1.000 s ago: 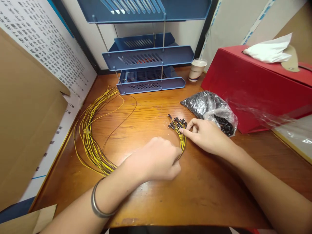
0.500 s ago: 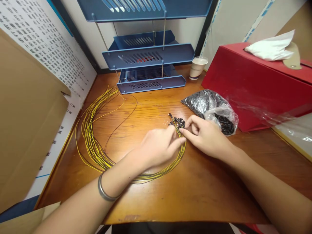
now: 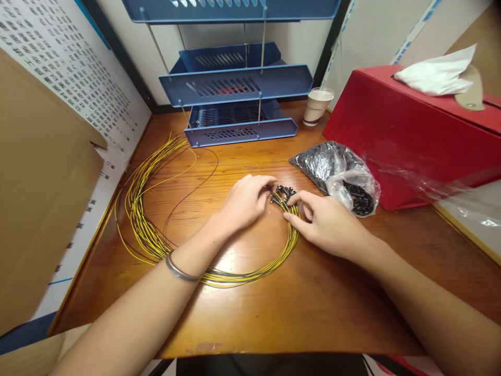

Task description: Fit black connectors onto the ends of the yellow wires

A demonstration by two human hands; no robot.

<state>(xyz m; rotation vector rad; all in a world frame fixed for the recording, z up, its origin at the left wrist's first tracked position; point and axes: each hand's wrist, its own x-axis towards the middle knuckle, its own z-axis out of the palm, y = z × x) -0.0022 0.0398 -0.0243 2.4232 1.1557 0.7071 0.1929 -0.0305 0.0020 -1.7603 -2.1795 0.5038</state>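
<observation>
A bundle of thin yellow and dark wires [image 3: 282, 254] curves over the wooden table, its ends fitted with small black connectors [image 3: 283, 193] in a tight cluster. My right hand [image 3: 326, 222] has its thumb and forefinger on the wires just below that cluster. Left of the connectors is my left hand [image 3: 247, 201], fingers bent and thumb apart from the forefinger, with nothing visible between them. Its fingertips lie close to the cluster; whether they touch it I cannot tell. The larger part of the wire coil [image 3: 136, 209] spreads out on the left, passing under my left forearm.
Behind my right hand lies a clear plastic bag [image 3: 332, 167] of small black parts. A red box [image 3: 415, 136] with a tissue on top stands at the right. Farther back are a paper cup [image 3: 318, 107] and a blue tiered tray [image 3: 242, 133]. Cardboard [image 3: 47, 193] borders the left side.
My left hand has drawn back from the wires to the left of the connectors, its thumb now off the bundle. The connector that stuck out above the cluster no longer does. My right hand stays at the wires.
</observation>
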